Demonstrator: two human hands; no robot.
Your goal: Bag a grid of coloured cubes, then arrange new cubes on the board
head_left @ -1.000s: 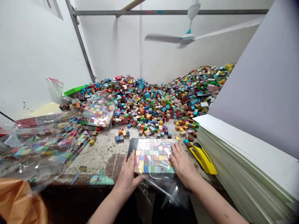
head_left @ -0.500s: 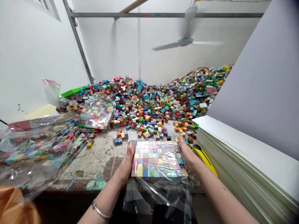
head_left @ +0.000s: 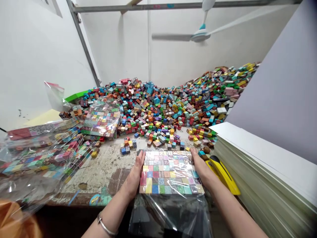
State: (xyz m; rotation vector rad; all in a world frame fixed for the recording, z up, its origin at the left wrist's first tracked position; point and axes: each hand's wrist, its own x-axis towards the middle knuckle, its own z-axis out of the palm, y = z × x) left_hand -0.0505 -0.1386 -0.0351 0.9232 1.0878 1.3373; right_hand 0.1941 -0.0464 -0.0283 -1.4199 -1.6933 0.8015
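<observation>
A flat block of small coloured cubes (head_left: 170,173), set in tidy rows, lies inside a clear plastic bag (head_left: 148,215) at the table's front edge. The loose end of the bag hangs down past that edge. My left hand (head_left: 135,175) presses along the block's left side, fingers toward its far corner. On the opposite side my right hand (head_left: 201,168) holds the block in the same way. Both thumbs and some fingertips are partly hidden. Just right of my right hand lies a yellow-and-black tool (head_left: 224,175), perhaps a cutter.
Loose cubes (head_left: 158,109) form a large heap across the back. Bagged cube blocks stand at centre left (head_left: 102,120) and lie at far left (head_left: 42,155). A tall stack of sheets (head_left: 267,165) rises on the right. Orange material (head_left: 17,219) is at lower left.
The bagged block and both hands sit slightly lower and nearer in the view. My hands still press its two sides. The camera view has shifted a little, and the fan blades have turned.
</observation>
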